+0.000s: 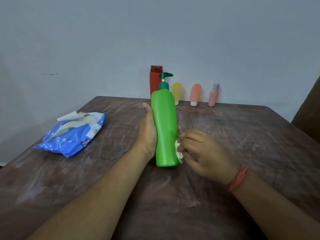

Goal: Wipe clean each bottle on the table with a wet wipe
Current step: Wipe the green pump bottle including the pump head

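Here the green pump bottle stands upright near the middle of the brown table, the left hand wrapped round it from nine o'clock with fingertips showing past its far side, while the right hand pinches a white wet wipe against its lower flank at three o'clock. At twelve o'clock, along the wall, stand a red bottle, a yellow tube, an orange tube and a pink bottle. At nine o'clock, well apart, lies the opened blue wipes pack.
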Demonstrator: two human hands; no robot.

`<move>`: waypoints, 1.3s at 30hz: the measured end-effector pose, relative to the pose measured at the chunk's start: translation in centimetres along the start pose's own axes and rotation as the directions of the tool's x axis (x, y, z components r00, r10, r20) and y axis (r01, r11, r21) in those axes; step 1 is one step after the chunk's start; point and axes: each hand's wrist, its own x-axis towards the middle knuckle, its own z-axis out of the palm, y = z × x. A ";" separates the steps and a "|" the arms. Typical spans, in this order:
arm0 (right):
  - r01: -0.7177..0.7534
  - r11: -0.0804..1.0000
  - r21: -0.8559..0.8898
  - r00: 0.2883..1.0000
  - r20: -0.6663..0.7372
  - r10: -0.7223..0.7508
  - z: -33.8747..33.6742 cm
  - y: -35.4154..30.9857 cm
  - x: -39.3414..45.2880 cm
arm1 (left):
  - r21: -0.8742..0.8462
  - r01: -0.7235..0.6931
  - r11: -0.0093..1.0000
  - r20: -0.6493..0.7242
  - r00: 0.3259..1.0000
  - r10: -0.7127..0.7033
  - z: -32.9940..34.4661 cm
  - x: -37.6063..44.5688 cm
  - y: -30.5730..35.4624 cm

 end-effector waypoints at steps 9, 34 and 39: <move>-0.194 0.980 -0.034 0.949 -0.258 0.179 1.1 0.7 1.4 | -0.023 0.037 0.999 -0.003 0.999 -0.037 -0.7 0.7 -0.5; -0.393 0.848 0.355 0.658 -0.537 0.529 -0.5 1.6 2.7 | -0.017 0.159 0.987 0.266 0.952 -0.149 1.6 -0.9 -1.5; -0.325 0.916 0.235 0.641 -0.658 0.397 -2.3 0.9 3.0 | 0.083 0.092 0.992 0.296 0.948 -0.113 3.1 -1.5 -1.8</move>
